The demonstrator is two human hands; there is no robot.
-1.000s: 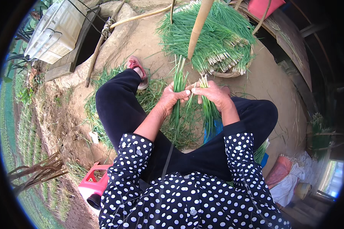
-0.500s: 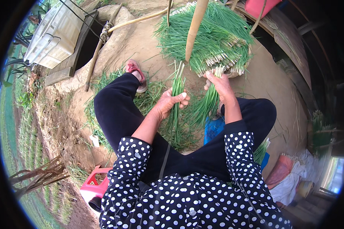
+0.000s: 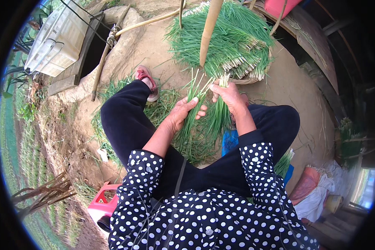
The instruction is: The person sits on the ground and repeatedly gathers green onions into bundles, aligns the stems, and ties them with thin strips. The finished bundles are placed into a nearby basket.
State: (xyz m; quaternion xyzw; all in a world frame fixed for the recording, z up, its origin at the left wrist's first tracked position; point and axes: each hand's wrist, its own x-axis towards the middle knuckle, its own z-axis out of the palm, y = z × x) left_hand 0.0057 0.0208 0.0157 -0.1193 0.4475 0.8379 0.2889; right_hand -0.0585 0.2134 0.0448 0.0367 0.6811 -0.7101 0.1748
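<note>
1. Left hand: fingers curled around a thin bunch of green chives. The stalks run up through the fist and project above it, with the leaf ends trailing down toward the lap.
2. Right hand: fingers and thumb closed on a second, thicker bundle of chives. Its pale cut ends stand just above the fingertips; the green blades hang down below the palm.
3. Relation of hands: the two hands sit side by side, near each other but not touching, each with its own bunch, above the gap between the knees.
4. Loose chive trimmings lie on the ground and across the lap directly under both hands.
5. A large heap of bundled chives fills a shallow basket just beyond the right hand.
6. A wooden pole stands upright in front of the heap.
7. The left leg extends forward in dark trousers, ending in a red sandal on the bare earth.
8. A red plastic stool shows at the lower left, behind the polka-dot sleeve.
</note>
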